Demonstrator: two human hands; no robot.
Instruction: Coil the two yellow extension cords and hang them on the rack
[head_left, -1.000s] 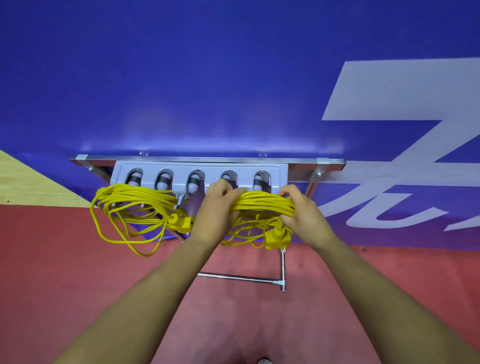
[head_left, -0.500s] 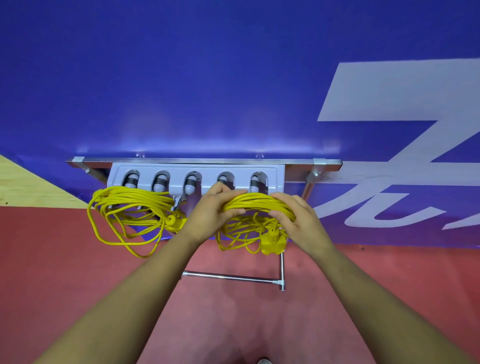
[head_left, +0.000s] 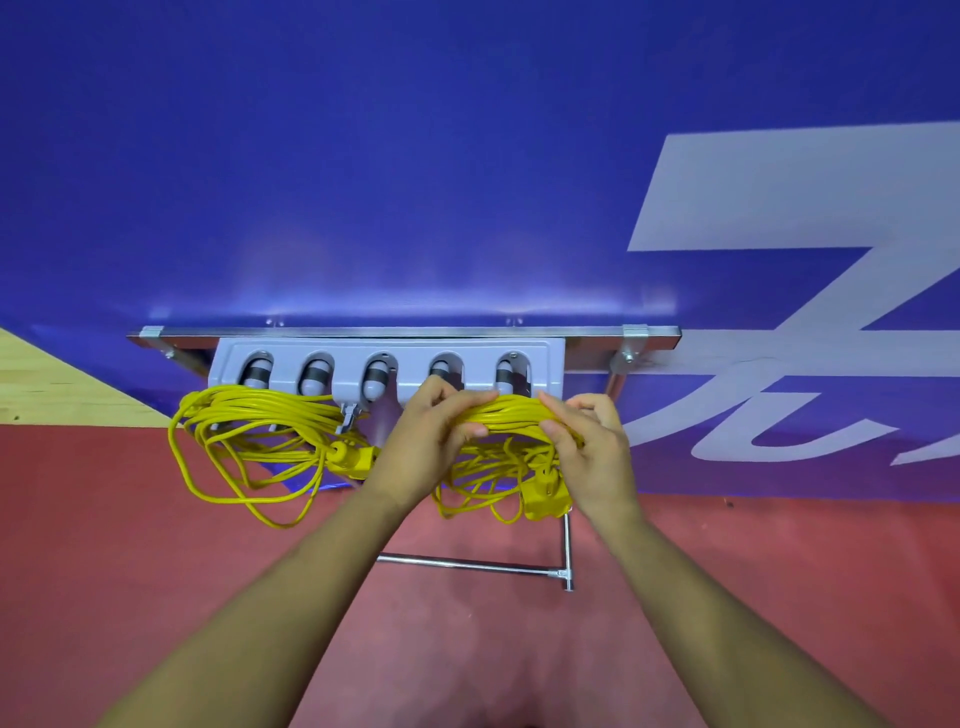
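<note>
A grey rack (head_left: 387, 352) with several roller holders is fixed under a metal bar on the blue wall. One coiled yellow cord (head_left: 254, 426) hangs from its left holders, loops drooping below, its plug end near the middle. My left hand (head_left: 431, 436) and my right hand (head_left: 587, 441) grip the top of the second coiled yellow cord (head_left: 506, 415) just below the right holders. Its yellow plug (head_left: 545, 496) dangles under my right hand. Whether this coil rests on a holder is hidden by my hands.
A metal bar (head_left: 405, 331) with brackets carries the rack. Chrome frame tubes (head_left: 467, 565) stand on the red floor below. A wooden floor patch (head_left: 47, 379) shows at the left. The blue wall bears large white lettering at the right.
Both hands have drawn slightly closer together on the second coil and shifted a little down from the holders. The left coil has not moved.
</note>
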